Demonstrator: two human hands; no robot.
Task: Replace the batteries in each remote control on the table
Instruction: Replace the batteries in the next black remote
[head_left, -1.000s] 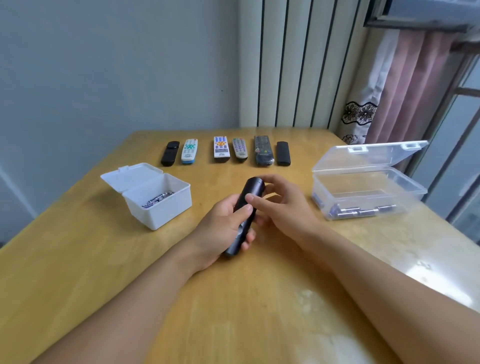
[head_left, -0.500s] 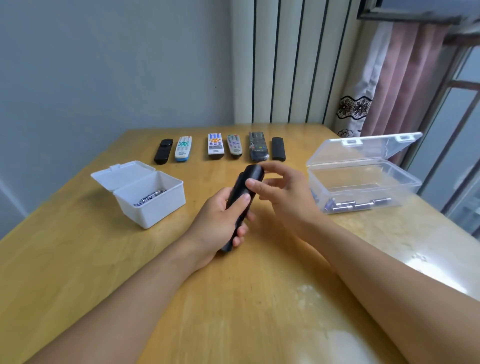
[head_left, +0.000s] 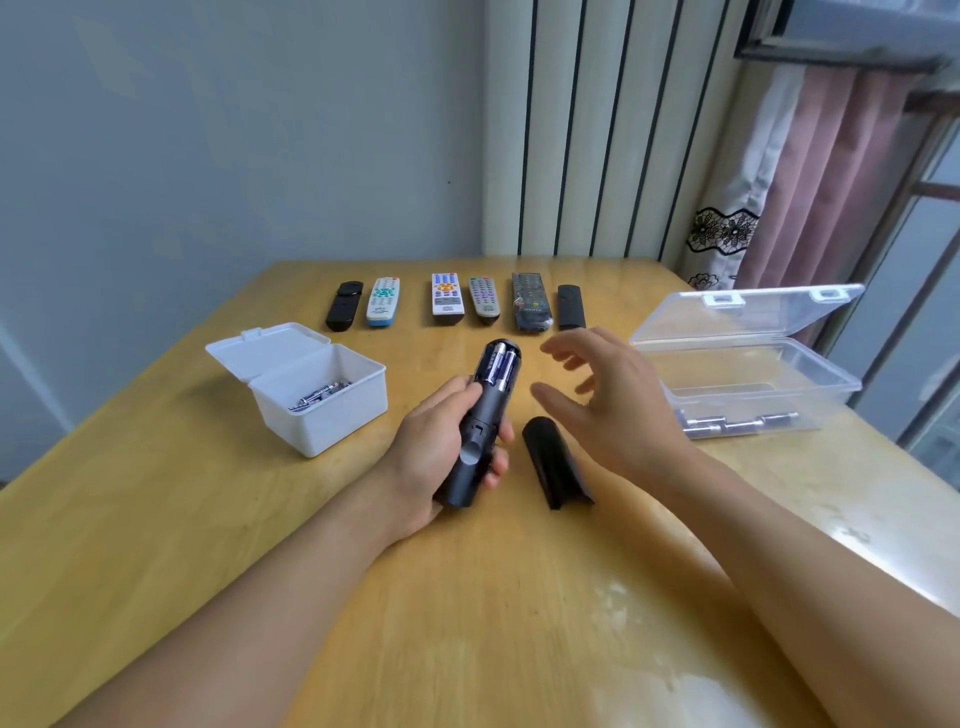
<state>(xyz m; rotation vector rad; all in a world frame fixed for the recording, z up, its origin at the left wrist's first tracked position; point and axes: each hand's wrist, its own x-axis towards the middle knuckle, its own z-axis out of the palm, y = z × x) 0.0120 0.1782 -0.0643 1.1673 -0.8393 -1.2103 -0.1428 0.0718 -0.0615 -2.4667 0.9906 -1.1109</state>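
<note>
Two batteries (head_left: 497, 370) sit side by side in the exposed compartment of the dark remote (head_left: 480, 426) you hold in your left hand (head_left: 441, 452); that grip is wrapped round the remote's lower body, thumb along its near side, fingertips showing past its right side. The remote stands above the middle of the bench (head_left: 156, 519), its open end tilted toward the far edge. Your right hand (head_left: 608, 410) hovers just right of the remote with a wide, slack grip, fingers spread and holding nothing. Beneath it the black battery cover (head_left: 553, 462) lies on the bench, curved side up, close to your left fingers but apart from them.

Six more remotes run in a row along the far edge: a black remote (head_left: 344, 305), a white remote with teal buttons (head_left: 383, 301), a white remote with orange buttons (head_left: 447, 300), a grey remote (head_left: 483, 300), a long dark remote (head_left: 530, 302) and a slim black remote (head_left: 570, 306).

Toward the left edge stands a white box (head_left: 322, 410), lid tipped back, with loose batteries (head_left: 319, 396) inside. Toward the right edge stands a clear plastic box (head_left: 748, 384), lid raised, with a few batteries (head_left: 737, 423) lying along its front wall.
</note>
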